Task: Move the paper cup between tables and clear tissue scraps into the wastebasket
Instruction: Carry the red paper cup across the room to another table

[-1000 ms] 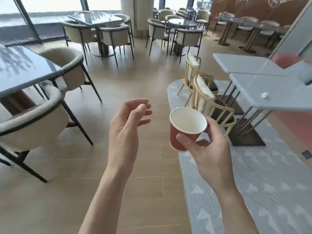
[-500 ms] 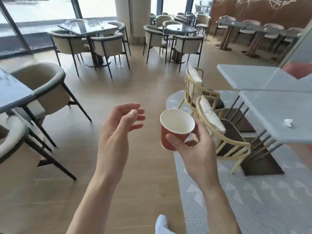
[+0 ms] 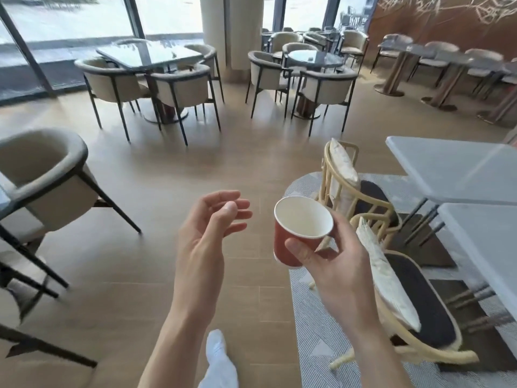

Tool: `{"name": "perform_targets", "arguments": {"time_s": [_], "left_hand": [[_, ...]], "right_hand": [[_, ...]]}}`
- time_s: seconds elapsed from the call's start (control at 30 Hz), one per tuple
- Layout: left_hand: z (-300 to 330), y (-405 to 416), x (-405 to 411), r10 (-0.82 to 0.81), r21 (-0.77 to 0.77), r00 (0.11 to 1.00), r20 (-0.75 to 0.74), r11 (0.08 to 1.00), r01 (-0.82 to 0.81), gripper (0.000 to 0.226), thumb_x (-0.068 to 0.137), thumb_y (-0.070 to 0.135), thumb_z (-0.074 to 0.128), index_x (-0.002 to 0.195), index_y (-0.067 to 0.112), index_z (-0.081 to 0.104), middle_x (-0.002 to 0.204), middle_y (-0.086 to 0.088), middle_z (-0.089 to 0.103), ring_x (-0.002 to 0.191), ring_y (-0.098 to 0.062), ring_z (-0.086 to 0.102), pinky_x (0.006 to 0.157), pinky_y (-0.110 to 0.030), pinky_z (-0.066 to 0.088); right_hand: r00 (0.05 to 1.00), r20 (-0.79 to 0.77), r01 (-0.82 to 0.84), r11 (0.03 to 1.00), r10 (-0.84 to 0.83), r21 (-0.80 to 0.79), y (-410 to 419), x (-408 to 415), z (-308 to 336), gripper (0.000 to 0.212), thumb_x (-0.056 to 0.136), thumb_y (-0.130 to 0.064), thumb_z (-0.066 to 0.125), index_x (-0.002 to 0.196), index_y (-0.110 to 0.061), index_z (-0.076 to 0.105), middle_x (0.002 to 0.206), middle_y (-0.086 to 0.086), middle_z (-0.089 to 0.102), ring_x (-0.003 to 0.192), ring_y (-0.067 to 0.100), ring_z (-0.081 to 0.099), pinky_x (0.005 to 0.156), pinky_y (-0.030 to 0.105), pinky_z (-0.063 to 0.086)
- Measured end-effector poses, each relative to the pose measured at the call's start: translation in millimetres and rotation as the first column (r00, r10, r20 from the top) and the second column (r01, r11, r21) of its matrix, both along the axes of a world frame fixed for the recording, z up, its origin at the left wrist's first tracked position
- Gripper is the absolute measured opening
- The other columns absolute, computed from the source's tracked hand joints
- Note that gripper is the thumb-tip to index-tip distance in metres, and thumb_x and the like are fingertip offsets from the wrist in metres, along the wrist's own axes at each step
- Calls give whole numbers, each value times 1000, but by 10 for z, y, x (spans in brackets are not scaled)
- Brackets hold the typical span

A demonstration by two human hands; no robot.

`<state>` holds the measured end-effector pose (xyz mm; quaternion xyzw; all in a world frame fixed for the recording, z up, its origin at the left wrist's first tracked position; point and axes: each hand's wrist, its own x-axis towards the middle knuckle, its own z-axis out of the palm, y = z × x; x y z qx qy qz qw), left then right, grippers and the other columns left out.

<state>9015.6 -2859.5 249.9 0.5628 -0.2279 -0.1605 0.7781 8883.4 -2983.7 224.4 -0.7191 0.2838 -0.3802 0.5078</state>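
Hands have walked closer to the white bench (image 3: 458,169): right hand (image 3: 340,271) still grips the empty paper cup (image 3: 300,233), left hand (image 3: 208,239) loose, holding nothing.

The red paper cup's (image 3: 291,242) lower right side is hidden by fingers; the white counter (image 3: 484,247) is cut off at the right edge.

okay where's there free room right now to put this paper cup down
The right hand holds the paper cup; the left hand is free. Both white tabletops on the right, far and near, show bare surface. It is crowded between you and them: two rattan chairs stand along their edges.
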Motion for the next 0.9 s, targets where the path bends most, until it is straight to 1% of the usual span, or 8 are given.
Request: {"name": "perform_targets", "arguments": {"time_s": [0.1,0.23,0.3,0.37,0.47,0.53,0.67,0.9], "left_hand": [[-35,-578,612,-24,-14,1000,3,1000,24,28,91,27,55,109,12,69,102,-6,78,100,-26,75,84,-33,58],[36,-1429,1510,-112,-12,993,26,994,113,30,92,27,55,111,9,68,100,-8,78,99,-27,75,89,-39,58],[128,-1848,1927,-166,-10,986,32,986,166,31,92,28,55,112,8,68,99,-9,78,99,-27,75,89,-38,58],[241,-2229,2289,-208,-10,976,58,978,209,31,92,28,55,112,8,67,99,-10,79,99,-26,75,89,-37,57],[383,-2781,2764,-256,2,963,87,967,257,31,92,28,55,113,7,66,99,-9,79,98,-23,75,90,-38,58],[428,-3146,3036,-275,5,957,92,961,276,31,92,27,55,113,7,66,99,-9,79,98,-23,75,90,-39,58],[387,-3907,3508,-311,30,946,91,950,310,30,92,27,55,112,8,66,98,-8,79,97,-24,75,90,-38,57],[258,-5508,4273,-333,55,935,119,943,329,32,92,26,54,113,5,65,98,-10,79,98,-27,75,89,-39,58]], "right_hand": [[999,-16,32,999,-33,-20,-528,589,-17,79,62,-64,85,131,-33,62,115,-13,72,91,-1,69,74,16,53],[997,9,77,995,-77,-58,-1298,1485,88,72,66,-61,85,128,-34,61,118,-14,71,115,8,66,95,37,56],[993,16,115,990,-114,-84,-1655,1898,198,70,69,-66,82,129,-37,60,117,-16,71,114,9,66,93,42,57],[990,39,139,984,-136,-110,-1975,2245,299,71,67,-72,80,128,-44,59,118,-21,70,114,5,65,91,38,57],[987,54,154,983,-149,-99,-2442,2693,412,63,65,-78,77,120,-57,55,117,-36,65,118,-6,60,92,21,51],[984,66,168,983,-163,-75,-2765,2946,445,59,66,-68,80,118,-53,56,116,-33,67,117,-6,61,91,18,51],[982,67,184,981,-179,-68,-3505,3401,369,66,68,-56,82,127,-33,62,117,-15,71,117,5,64,92,29,55],[975,113,198,979,-192,-47,-5118,4186,158,67,71,-52,85,130,-30,63,114,-24,71,106,-4,65,75,13,50]]}}
